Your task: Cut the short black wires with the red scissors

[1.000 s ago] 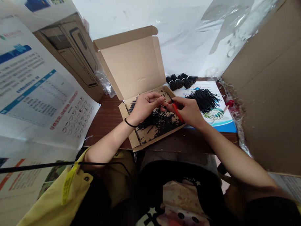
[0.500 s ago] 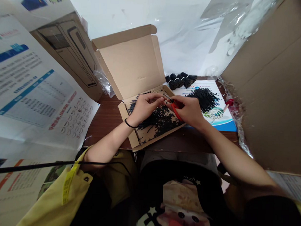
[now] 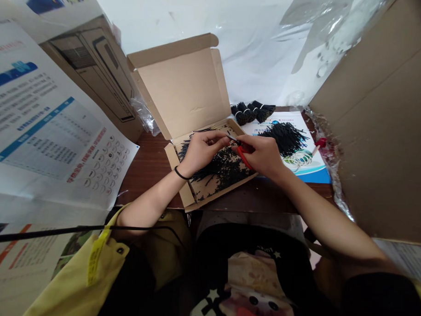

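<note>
My right hand (image 3: 262, 153) is closed on red-handled scissors (image 3: 244, 156), whose blades point left toward the fingertips of my left hand (image 3: 203, 151). My left hand is pinched over the open cardboard box (image 3: 191, 204); anything between its fingertips is too small to make out. Many short black pieces (image 3: 231, 167) lie scattered in the box below both hands. Right of my right hand, a loose pile of black strips (image 3: 286, 138) rests on a printed sheet (image 3: 315, 174), beside a coil of pale bands (image 3: 300, 159).
Behind the box's right side lie several black bundles (image 3: 253, 112) tied with white bands. A large cardboard panel (image 3: 380, 127) stands at the right. On the left are a printed poster (image 3: 56, 120) and a brown carton (image 3: 103, 71). Crumpled clear plastic lines the table's right edge.
The scissors' blades have turned slightly and now point more directly at my left fingertips. My right hand has shifted a little; my left hand has hardly moved.
</note>
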### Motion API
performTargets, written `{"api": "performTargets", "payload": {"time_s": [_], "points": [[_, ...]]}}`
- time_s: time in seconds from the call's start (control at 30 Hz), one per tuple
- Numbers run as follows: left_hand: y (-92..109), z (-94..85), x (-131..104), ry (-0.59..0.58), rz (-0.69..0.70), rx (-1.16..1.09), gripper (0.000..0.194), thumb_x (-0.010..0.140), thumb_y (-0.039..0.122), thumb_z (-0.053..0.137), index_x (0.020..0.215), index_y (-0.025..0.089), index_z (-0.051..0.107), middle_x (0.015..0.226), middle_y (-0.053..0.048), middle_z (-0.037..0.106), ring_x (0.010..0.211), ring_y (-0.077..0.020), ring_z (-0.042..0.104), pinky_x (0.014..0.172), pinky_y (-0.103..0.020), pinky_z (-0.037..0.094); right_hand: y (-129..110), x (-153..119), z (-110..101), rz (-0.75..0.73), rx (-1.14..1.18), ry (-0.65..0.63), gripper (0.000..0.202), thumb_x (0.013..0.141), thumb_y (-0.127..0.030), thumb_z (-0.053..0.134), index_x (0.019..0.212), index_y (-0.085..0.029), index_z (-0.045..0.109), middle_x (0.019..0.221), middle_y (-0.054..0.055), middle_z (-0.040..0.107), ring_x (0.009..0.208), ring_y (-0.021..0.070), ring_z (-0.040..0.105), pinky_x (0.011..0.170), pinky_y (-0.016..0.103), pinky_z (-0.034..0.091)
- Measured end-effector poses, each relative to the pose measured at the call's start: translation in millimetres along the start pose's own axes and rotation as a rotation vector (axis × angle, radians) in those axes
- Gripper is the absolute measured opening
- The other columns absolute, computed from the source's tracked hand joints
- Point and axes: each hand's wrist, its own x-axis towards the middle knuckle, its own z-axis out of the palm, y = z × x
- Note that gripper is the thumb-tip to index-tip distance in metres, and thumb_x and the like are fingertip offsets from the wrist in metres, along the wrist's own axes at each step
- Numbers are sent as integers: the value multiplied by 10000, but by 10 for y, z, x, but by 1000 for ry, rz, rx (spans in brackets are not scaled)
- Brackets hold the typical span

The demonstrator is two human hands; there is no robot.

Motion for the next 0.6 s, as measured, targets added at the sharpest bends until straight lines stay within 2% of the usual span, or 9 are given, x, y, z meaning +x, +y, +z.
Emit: {"api": "performTargets", "payload": {"time_s": [0.27, 0.5, 0.6], "points": [[-47, 17, -3, 33, 17, 24, 202, 803, 347, 641, 848, 174, 735, 850, -48, 730, 772, -147, 644, 709, -266, 502, 1, -6, 6, -2, -30, -7, 289, 825, -392, 575, 987, -202, 719, 769, 39, 706, 640, 139, 581, 609, 255, 391], [-55, 61, -19, 49, 2, 43, 200, 798, 344, 651, 841, 171, 742, 858, -53, 737, 795, -158, 669, 752, -284, 520, 23, -18, 19, 35, -112, -16, 297, 839, -442, 549, 896, -214, 730, 642, 17, 653, 521, 112, 492, 526, 254, 311], [-44, 72, -19, 36, 7, 16, 206, 809, 346, 639, 870, 178, 740, 860, -52, 739, 787, -149, 669, 744, -280, 525, 18, -6, 14, 59, -101, 14, 300, 836, -449, 558, 891, -207, 726, 636, 20, 650, 530, 116, 495, 536, 256, 318]]}}
